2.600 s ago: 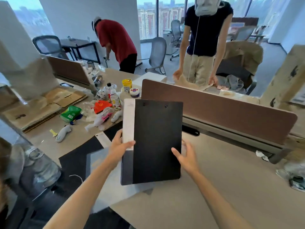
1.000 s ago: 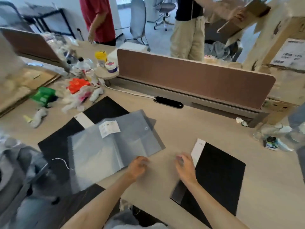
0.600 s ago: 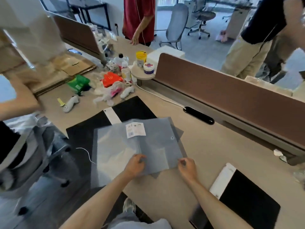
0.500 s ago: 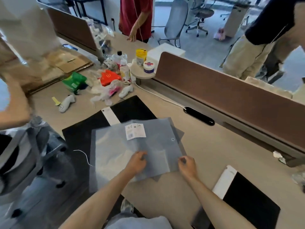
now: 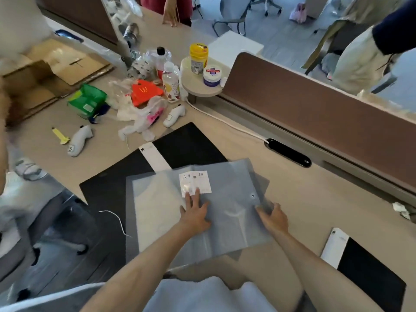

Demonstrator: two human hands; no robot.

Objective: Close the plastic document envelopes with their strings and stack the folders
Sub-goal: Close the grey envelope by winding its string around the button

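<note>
A translucent plastic envelope (image 5: 227, 212) is pinned flat on the desk (image 5: 315, 199), atop a black folder (image 5: 112, 188), by the left hand (image 5: 194, 213), fingers spread; the right hand (image 5: 273, 218) pinches its edge, apparently squaring it for tying.

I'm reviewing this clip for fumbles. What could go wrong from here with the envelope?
The string trails loose off the desk edge, away from both hands, and could snag. The envelope overhangs the near edge; it may slide off if the flat left hand lifts. The right hand pinches only its side edge near the button, so the flap may slip.
</note>
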